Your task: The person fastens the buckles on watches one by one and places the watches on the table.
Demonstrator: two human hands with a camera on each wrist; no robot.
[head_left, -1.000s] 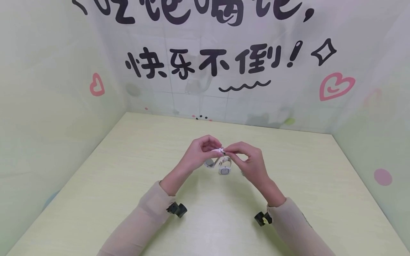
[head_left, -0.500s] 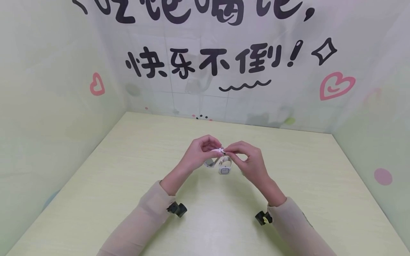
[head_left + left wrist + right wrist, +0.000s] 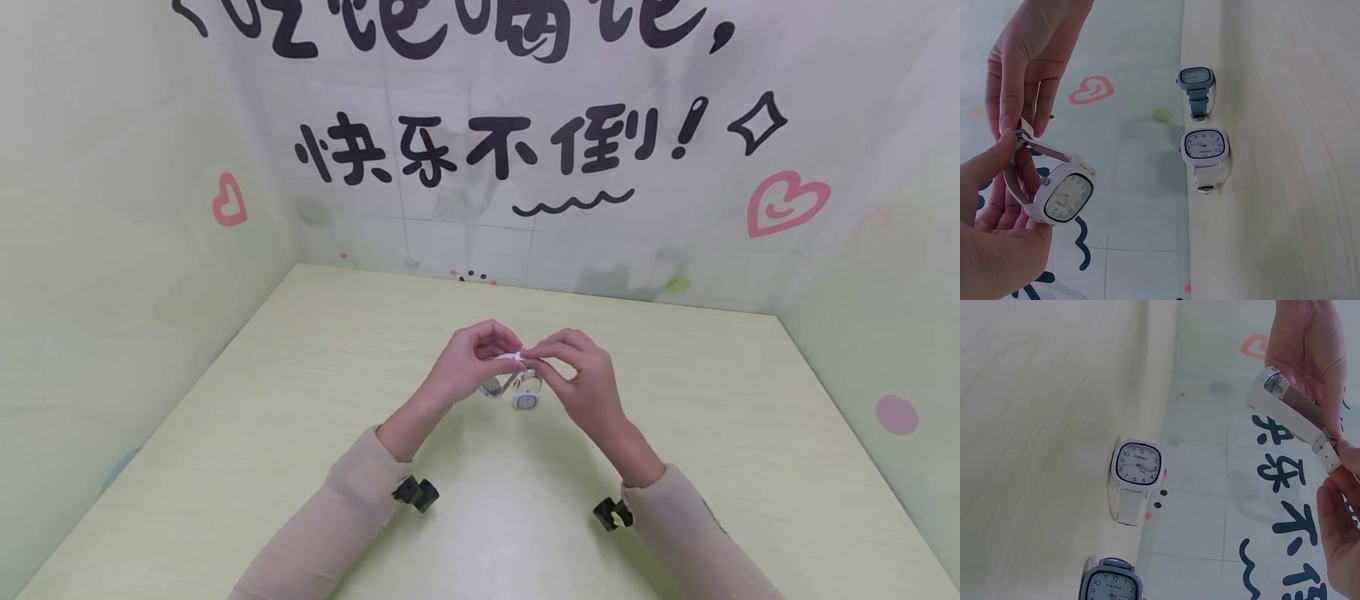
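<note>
A white wristwatch [image 3: 1065,192] with a squarish dial hangs between the two hands, above the table. My left hand [image 3: 471,358] pinches its strap near the buckle [image 3: 1021,134] between thumb and fingers. On the other side, my right hand [image 3: 588,371] pinches the strap's end at the same buckle. The strap forms a loop, the end running through the buckle; its exact seating is covered by fingertips. Below the hands, a second white wristwatch [image 3: 527,400] rests on the table. Beside it in the wrist views lies a blue-grey wristwatch [image 3: 1198,78], hidden in the head view.
The pale wood-look table [image 3: 480,533] is walled on three sides by a printed cloth [image 3: 465,225] with dark lettering and pink hearts. Small black cameras [image 3: 416,493] sit at both wrists on beige sleeves [image 3: 330,517].
My right hand's fingers have shifted slightly left over the buckle, closer to the left fingertips. The left hand keeps its grip on the strap almost unmoved. The watches on the table stay put.
</note>
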